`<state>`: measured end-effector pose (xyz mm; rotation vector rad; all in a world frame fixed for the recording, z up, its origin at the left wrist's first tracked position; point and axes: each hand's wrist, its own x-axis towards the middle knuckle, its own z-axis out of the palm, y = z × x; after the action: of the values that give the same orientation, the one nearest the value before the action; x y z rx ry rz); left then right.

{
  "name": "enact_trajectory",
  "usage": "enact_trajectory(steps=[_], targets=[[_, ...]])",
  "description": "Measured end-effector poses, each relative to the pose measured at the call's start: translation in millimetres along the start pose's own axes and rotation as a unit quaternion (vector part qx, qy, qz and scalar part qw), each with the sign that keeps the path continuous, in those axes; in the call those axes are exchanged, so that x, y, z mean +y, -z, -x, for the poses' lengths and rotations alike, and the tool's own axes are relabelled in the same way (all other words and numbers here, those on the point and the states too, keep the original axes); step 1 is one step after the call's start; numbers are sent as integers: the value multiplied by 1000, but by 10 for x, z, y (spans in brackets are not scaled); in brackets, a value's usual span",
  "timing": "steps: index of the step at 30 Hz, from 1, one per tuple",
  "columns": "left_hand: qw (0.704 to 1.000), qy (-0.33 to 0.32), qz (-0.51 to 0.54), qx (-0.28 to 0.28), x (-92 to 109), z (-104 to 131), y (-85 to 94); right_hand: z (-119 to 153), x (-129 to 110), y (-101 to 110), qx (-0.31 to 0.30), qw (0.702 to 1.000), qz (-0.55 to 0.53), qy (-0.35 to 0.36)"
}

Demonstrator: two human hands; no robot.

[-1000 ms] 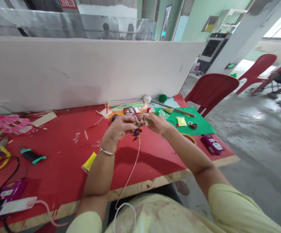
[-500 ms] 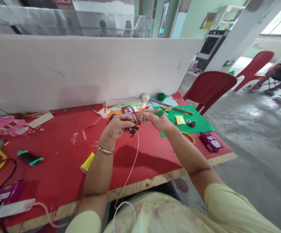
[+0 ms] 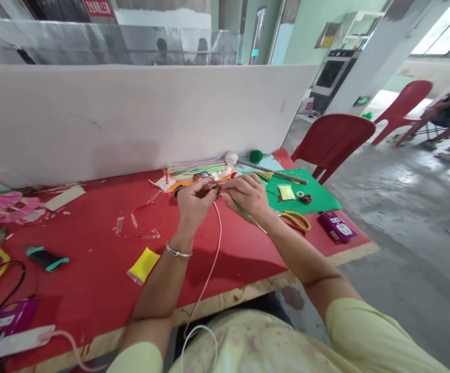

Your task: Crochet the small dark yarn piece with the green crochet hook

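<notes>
My left hand (image 3: 194, 201) pinches a small dark, multicoloured yarn piece (image 3: 214, 189) above the red table (image 3: 104, 248). Fingers hide most of that piece. Close beside it, my right hand (image 3: 250, 194) is closed round a thin tool with a green handle (image 3: 241, 209), whose metal shaft points down to the right under the wrist. The right fingertips meet the yarn piece. A pale pink cord (image 3: 217, 243) hangs below the hands to my lap. Behind the hands lies a phone (image 3: 201, 176), mostly covered.
Yellow packet (image 3: 144, 265), box cutter (image 3: 46, 258) and pink fabric (image 3: 11, 207) lie leftward. Rightward are a green sheet (image 3: 321, 199), yellow-handled scissors (image 3: 298, 221), a purple box (image 3: 337, 227) and a grey rod (image 3: 275, 171). A white board (image 3: 131, 114) stands behind; red chairs and a person are farther right.
My left hand has turned inward over the yarn piece and now covers more of it. The green-handled tool has swung from above my right hand to below it. The camera view has shifted slightly.
</notes>
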<state>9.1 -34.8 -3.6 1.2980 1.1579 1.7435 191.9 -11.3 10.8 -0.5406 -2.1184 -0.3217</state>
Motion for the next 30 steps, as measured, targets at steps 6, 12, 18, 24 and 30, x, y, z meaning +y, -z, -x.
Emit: enact_trajectory(steps=[6,12,18,24,30], targets=[[993,16,112,30,53,66,-132,150,-100,-196,142,988,58,33],[974,67,211,49,148,134,-240,213,-69,-279,142,985,102,1],[972,93,215,17,140,128,-191,279,43,-381,116,989,88,-13],[912,250,273,-176,256,49,-28,293,212,-340,93,991,92,40],[963,151,184,-124,154,1,19,90,253,-80,44,991,41,118]])
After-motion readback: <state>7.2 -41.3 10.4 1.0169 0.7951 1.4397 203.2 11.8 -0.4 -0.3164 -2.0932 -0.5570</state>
